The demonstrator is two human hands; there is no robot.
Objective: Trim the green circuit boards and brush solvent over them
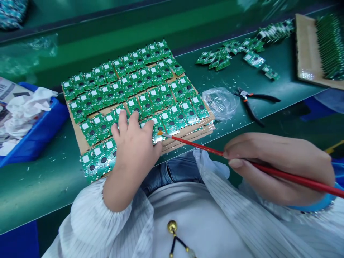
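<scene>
Rows of small green circuit boards [145, 100], each with a white square and a black round part, lie on stacked cardboard [185, 135]. My left hand [135, 150] rests on the front rows with its fingers spread, covering some boards. In my right hand [279, 165] a thin red paintbrush [199, 144] is pinched between thumb and fingers. The brush's orange-brown tip points left and sits at a front-row board, just right of my left thumb and index finger. Whether the bristles touch the board I cannot tell.
Black-and-orange pliers [251, 100] lie beside a clear plastic dish [220, 103]. Loose boards [252, 59] are piled behind them, and a cardboard holder [309, 53] with upright boards stands far right. A blue bin [45, 132] with crumpled paper is at left. Wire clippings litter the table.
</scene>
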